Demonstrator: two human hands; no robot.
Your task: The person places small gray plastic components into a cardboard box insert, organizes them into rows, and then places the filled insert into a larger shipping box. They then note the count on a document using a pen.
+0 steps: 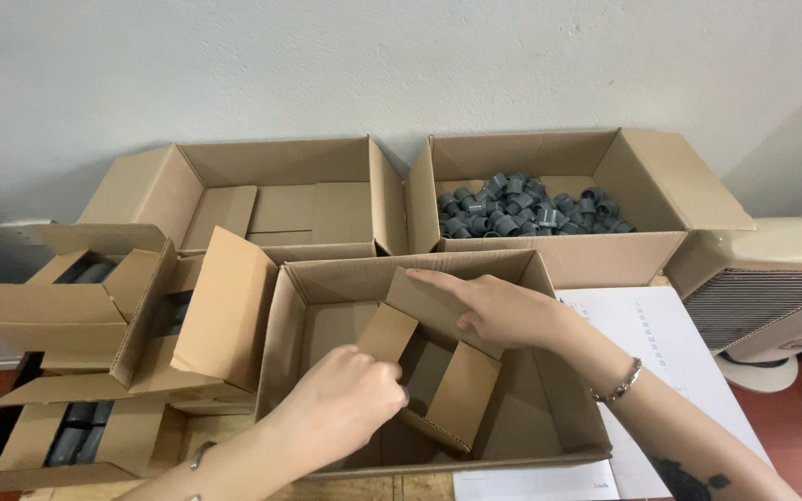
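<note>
A small brown cardboard box point(452, 376) with loose flaps sits tilted inside a larger open carton point(568, 422) right in front of me. My left hand point(350, 394) grips one of the small box's flaps at its near left side. My right hand point(498, 306) lies flat on the top flap, fingers stretched toward the left; a bracelet is on that wrist.
At the back right an open carton point(652, 176) holds several grey plastic pipe fittings point(526, 209). An empty open carton point(187, 181) stands at the back left. Smaller open boxes point(67, 311) with dark parts are stacked on the left. A white paper sheet point(666, 343) and a beige heater point(772, 288) are on the right.
</note>
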